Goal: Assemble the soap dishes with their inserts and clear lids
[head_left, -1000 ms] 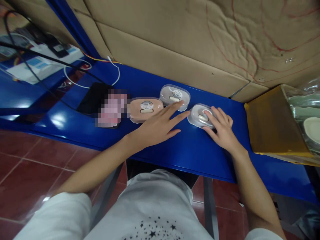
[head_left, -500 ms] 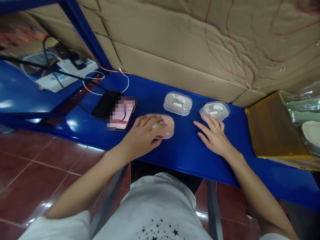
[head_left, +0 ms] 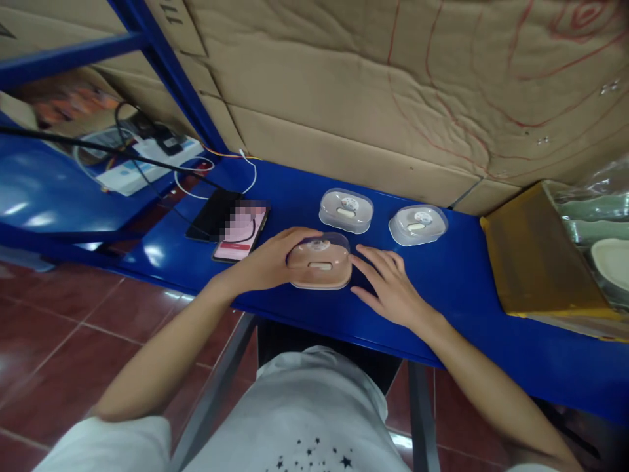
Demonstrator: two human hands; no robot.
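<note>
A pink oval box with a clear lid [head_left: 320, 265] sits near the front edge of the blue shelf [head_left: 457, 288]. My left hand [head_left: 268, 261] grips its left end, fingers curled round it. My right hand [head_left: 388, 288] lies just to the box's right, fingers spread and reaching toward it, fingertips at its right end. Two pale oval boxes with clear lids stand further back: one [head_left: 346, 210] in the middle, the other [head_left: 417, 224] to its right.
A phone [head_left: 240, 231] and a black device [head_left: 212, 215] lie at the left with white and black cables. A cardboard wall [head_left: 373, 98] backs the shelf. A yellow box [head_left: 540, 255] with plastic-wrapped goods stands at the right. Red floor tiles lie below.
My left hand has pulled the pink box toward me and to the right. My right hand has left the right pale box and moved left to the pink box.
</note>
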